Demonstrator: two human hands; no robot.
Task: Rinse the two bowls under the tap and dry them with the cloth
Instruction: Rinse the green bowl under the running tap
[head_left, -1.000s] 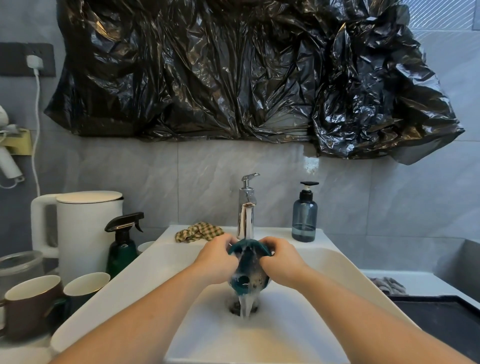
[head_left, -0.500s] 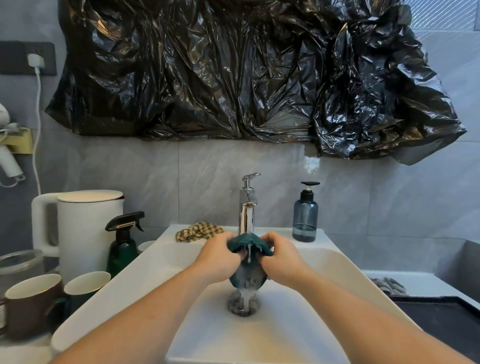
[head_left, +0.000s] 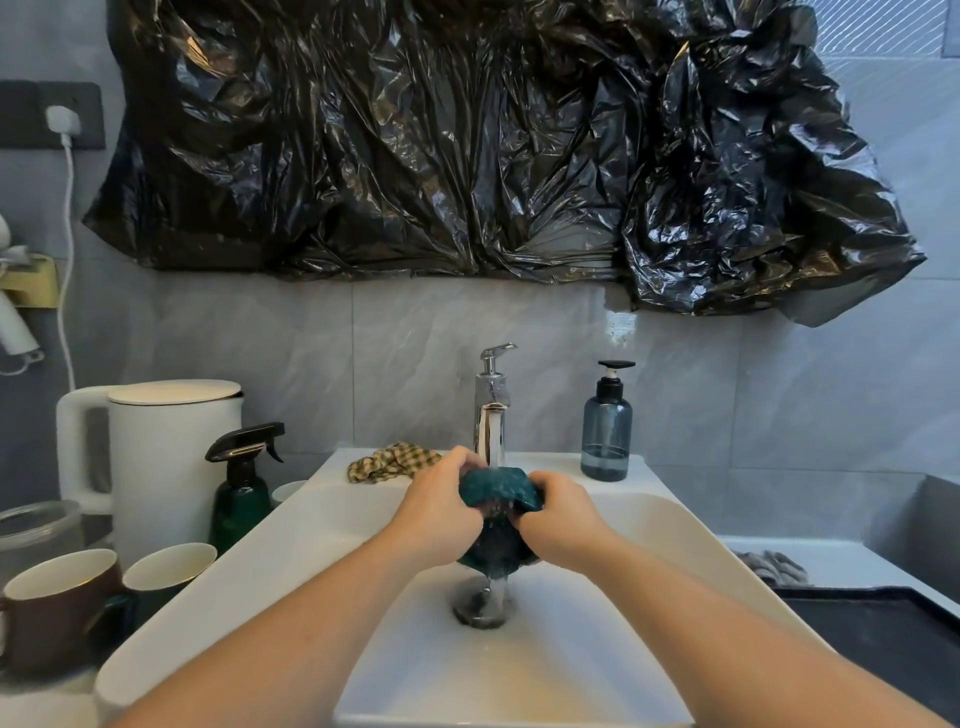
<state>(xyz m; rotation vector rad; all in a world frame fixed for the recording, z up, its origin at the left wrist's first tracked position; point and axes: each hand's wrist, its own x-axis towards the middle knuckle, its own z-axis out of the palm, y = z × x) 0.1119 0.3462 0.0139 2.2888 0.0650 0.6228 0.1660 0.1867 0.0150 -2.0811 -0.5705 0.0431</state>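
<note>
Hands: left hand and right hand both grasp the teal bowl
Bowl: tilted under the tap, over the sink drain; water runs off it
Risk: wet glaze may slip; bowl could knock the basin
Cloth: checked cloth on the sink's back ledge
Room: grey tiles; black plastic sheet above

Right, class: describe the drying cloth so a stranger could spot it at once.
Find the white sink under the black plastic sheet. On its back ledge, just left of the tap, lies a crumpled cloth. It alone is checked, yellow and brown.
</note>
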